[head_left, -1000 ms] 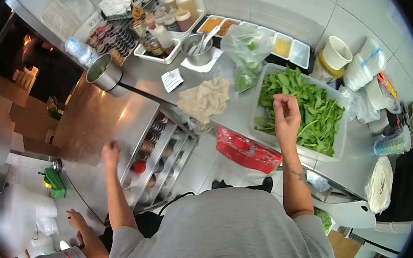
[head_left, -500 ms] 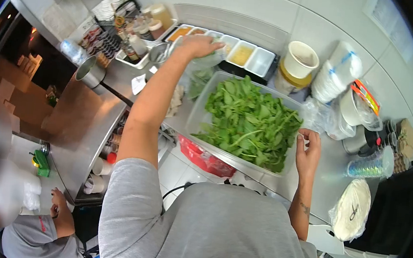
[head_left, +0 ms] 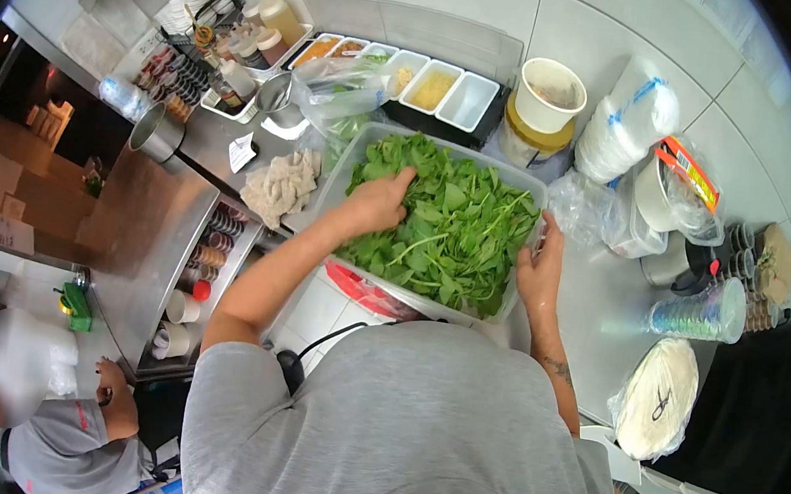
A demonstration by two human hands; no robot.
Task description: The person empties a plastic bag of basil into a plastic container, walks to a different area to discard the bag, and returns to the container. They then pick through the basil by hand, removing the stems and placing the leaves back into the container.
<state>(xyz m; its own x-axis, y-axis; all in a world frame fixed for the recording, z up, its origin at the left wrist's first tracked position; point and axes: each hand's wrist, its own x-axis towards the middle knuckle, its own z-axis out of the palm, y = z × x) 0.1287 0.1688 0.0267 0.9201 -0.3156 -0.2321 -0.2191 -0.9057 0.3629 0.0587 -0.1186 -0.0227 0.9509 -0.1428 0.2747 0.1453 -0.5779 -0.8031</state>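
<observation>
A rectangular clear plastic tub (head_left: 338,167) full of green leaves (head_left: 460,215) stands at the counter's front edge. My left hand (head_left: 381,202) reaches into the leaves near the tub's left side, its fingertips partly among them; whether it grips any is hidden. At the tub's right wall, my right hand (head_left: 540,270) has its thumb and fingers apart around the rim and holds it. Behind the tub's back left corner lies a clear plastic bag (head_left: 339,94) with some green leaves inside.
White trays of toppings (head_left: 430,88) line the back. A crumpled cloth (head_left: 282,186) and a pot (head_left: 157,132) are on the left. Stacked white containers (head_left: 621,126), a cup stack (head_left: 699,310) and a wrapped white bundle (head_left: 655,398) stand right. A co-worker (head_left: 67,439) is at lower left.
My left hand has come back from the plastic bag near the topping trays down into the leaves. My right hand stays by the tub's right side. The view has shifted slightly.
</observation>
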